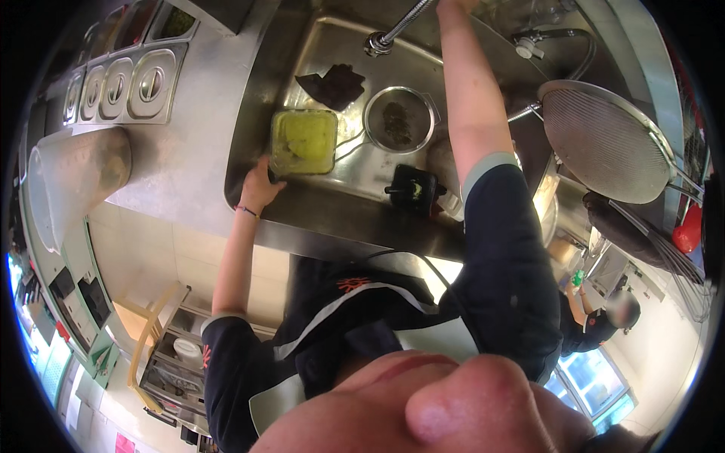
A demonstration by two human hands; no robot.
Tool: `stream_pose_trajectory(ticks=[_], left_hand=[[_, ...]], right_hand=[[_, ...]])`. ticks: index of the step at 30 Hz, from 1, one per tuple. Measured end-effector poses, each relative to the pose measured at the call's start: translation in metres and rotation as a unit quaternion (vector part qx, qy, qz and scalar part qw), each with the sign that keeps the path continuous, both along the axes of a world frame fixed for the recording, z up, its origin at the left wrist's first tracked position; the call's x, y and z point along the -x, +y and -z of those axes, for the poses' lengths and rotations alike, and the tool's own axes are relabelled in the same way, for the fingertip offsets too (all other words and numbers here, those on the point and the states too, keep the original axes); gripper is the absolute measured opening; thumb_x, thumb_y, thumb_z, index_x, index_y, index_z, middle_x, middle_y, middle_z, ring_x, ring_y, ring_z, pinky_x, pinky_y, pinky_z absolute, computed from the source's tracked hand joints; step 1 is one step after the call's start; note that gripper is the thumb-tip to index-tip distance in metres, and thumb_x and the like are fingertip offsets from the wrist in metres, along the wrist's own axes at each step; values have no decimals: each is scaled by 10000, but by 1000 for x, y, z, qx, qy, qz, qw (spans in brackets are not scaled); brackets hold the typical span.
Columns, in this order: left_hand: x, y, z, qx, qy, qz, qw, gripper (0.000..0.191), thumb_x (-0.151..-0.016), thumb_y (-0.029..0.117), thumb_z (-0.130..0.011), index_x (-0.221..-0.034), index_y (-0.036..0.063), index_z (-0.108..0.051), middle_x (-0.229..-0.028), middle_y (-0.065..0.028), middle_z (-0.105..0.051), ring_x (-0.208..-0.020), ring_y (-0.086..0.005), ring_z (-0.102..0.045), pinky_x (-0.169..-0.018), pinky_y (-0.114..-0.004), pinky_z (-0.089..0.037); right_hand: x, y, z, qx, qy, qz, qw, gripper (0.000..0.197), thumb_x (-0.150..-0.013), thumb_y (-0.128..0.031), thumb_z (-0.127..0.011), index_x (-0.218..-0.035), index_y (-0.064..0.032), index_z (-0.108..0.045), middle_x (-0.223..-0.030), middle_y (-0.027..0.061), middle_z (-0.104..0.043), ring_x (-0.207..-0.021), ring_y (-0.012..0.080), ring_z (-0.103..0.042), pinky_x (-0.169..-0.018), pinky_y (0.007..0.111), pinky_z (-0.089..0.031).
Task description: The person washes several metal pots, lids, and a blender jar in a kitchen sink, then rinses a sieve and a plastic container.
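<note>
My left hand [261, 185] is at the lower left corner of a square clear container [304, 141] with yellow-green contents, its fingers at the container's edge. My right arm reaches up across the stainless steel sink [348, 218]; only part of my right hand [457, 4] shows at the top rim, and what it touches is hidden. Left of that arm hangs a spray faucet head [378, 44] on a metal hose. In the sink lie dark, flat pieces [335, 86], a round fine-mesh strainer [399, 120] with dark residue, and a black square container [413, 188] with green residue.
Lidded steel pans [150, 84] and a large translucent plastic container [79, 175] stand at the left. A big mesh strainer [609, 141] and a whisk [674, 260] hang at the right, near a second faucet [528, 48]. Another person [595, 323] stands at the lower right.
</note>
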State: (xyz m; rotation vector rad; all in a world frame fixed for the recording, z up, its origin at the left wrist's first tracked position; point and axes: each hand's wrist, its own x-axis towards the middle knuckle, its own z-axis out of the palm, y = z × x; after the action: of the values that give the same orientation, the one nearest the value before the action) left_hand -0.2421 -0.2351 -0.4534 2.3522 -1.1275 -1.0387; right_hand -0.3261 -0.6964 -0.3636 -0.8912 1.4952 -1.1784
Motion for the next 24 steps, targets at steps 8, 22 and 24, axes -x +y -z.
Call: stream_pose_trajectory(ticks=[8, 22, 24], left_hand=[[-3, -37, 2, 34, -9, 45, 998, 502, -596, 139, -661, -1030, 27, -434, -871, -200, -559, -843, -340, -539, -692, -380, -439], [79, -229, 34, 156, -72, 373, 912, 545, -715, 376, -596, -1104, 43, -409, -832, -172, -563, -771, -308, -556, -634, -409, -429], [98, -249, 35, 130, -77, 392, 907, 561, -715, 393, -586, -1117, 50, -399, -832, -176, -566, -785, -327, -553, -646, -424, -430]], right_hand=[[32, 60, 12, 233, 426, -333, 809, 586, -842, -466, -340, -1236, -33, -347, -1334, 137, -244, -1250, 231, -184, -996, 355, -182], [92, 120, 1, 118, -106, -421, 893, 260, -873, -284, -429, -868, -25, -419, -689, 50, -460, -619, 126, -444, -583, 253, -381], [100, 127, -3, 136, -52, -371, 917, 233, -858, -230, -474, -756, -51, -365, -544, -29, -330, -494, 65, -330, -475, 214, -310]])
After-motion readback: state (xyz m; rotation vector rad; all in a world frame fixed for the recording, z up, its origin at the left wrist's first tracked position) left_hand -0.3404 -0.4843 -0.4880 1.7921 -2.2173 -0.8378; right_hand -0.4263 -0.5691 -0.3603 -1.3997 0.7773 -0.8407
